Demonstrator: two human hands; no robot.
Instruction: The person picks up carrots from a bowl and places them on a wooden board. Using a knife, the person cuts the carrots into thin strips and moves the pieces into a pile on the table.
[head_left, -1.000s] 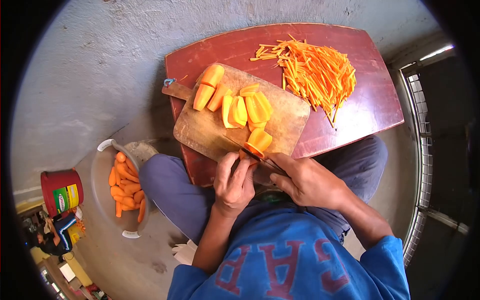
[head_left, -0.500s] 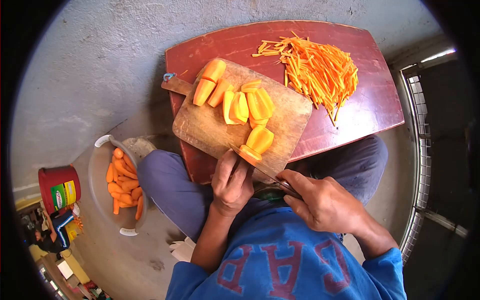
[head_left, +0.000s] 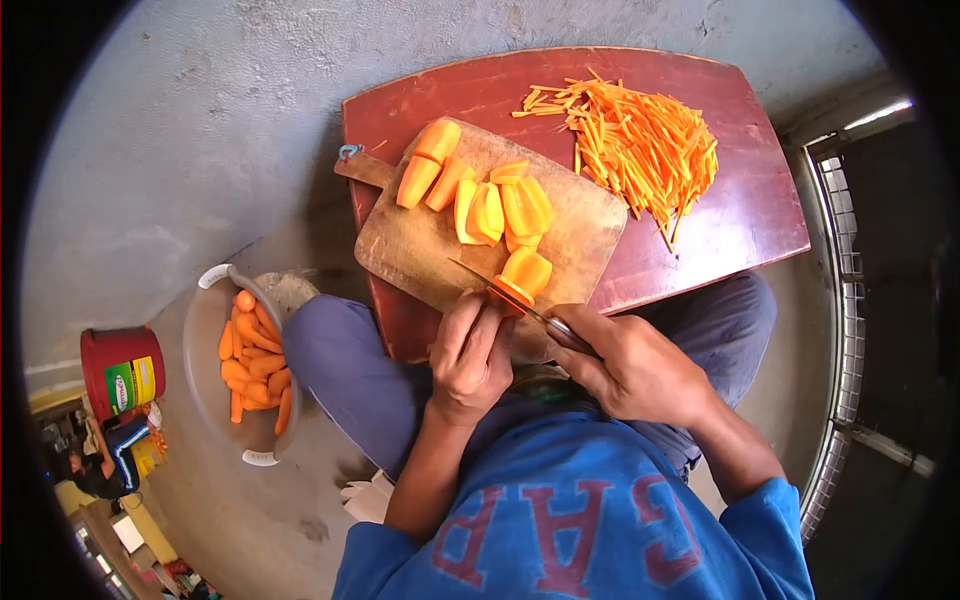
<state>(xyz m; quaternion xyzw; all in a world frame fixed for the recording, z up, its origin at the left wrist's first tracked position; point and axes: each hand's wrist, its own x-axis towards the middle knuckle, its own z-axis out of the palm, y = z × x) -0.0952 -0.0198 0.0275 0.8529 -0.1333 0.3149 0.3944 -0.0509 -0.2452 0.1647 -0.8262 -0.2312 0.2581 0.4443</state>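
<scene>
My right hand [head_left: 645, 365] is wrapped round the handle of a kitchen knife [head_left: 535, 311]. The blade points up and left across the near edge of the wooden cutting board [head_left: 410, 255]. Close against the blade, my left hand [head_left: 470, 360] has its fingers curled and pressed on a carrot piece [head_left: 512, 291], which the blade and fingertips partly hide. Just beyond it lies a cut carrot chunk [head_left: 527, 270]. Several more carrot slabs [head_left: 486, 213] lie farther up the board, with a rounded carrot chunk [head_left: 438, 140] near the board's handle.
The board rests on a red wooden table [head_left: 760, 190] with a heap of carrot sticks [head_left: 650, 150] on it. At the left, a tub [head_left: 192, 345] holds peeled carrots [head_left: 258, 365]. Beyond it are a red bucket [head_left: 95, 375] and another person [head_left: 105, 460]. A wall stands behind.
The knife and my right hand have moved slightly up and left, and the blade now crosses the carrot piece higher up. My left hand has shifted a little with it.
</scene>
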